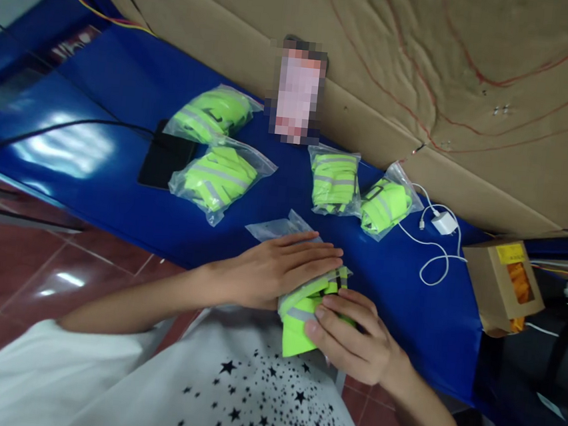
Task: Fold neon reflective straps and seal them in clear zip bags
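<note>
The right grip [360, 337] is pinched on green cloth [296, 338], the left grip [281, 271] laid over, hold hidden; folds could be undone by slackening.

From afar I'm seeing the blue tabletop [285, 196] gleaming glossy and smooth, a clear plastic bag [272, 228] showing creases, neon cloth [296, 340] looking matt (grey strips [297, 313] smoother), and brown paper [222, 19] looking dull.

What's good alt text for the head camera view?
Someone's left hand rests flat over neon-green striped cloth while the right hand grips it at a blue table. Nearby are four bagged bundles, a white charger and a cardboard box.
</note>
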`<state>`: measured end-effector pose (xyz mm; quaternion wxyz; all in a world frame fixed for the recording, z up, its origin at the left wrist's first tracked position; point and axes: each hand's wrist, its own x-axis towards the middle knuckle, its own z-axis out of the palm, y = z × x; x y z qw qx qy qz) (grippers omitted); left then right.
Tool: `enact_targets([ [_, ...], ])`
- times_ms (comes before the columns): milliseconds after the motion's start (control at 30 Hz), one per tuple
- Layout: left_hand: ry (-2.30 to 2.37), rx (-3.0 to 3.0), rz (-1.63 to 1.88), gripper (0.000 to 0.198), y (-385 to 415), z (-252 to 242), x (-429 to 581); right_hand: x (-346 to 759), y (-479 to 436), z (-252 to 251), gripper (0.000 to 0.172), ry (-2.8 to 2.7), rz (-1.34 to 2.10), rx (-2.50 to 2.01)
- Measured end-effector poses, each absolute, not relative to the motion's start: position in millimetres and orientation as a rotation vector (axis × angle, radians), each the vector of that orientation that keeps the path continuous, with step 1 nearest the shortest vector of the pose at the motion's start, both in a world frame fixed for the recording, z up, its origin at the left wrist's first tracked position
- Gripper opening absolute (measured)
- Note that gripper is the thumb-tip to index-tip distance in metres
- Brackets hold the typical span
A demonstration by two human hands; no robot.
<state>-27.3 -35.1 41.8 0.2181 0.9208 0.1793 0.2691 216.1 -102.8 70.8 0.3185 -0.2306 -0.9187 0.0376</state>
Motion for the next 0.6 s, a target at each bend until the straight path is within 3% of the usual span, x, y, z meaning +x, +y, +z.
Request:
enact_targets([
  [267, 0.317, 2.424, 0.711, 0.064, -43, 37, -23, 220, -92, 76, 0.018, -2.451, 0.222, -0.603],
  [433, 0.457, 2.51, 0.799, 0.053, -40, 37, -22, 227, -98, 65, 0.029, -2.449, -0.126, -0.835],
  [600, 0.427, 2.441, 0.876, 0.053, -38, 36, -17, 230, -104, 67, 0.039, -2.549, 0.037, -0.83],
])
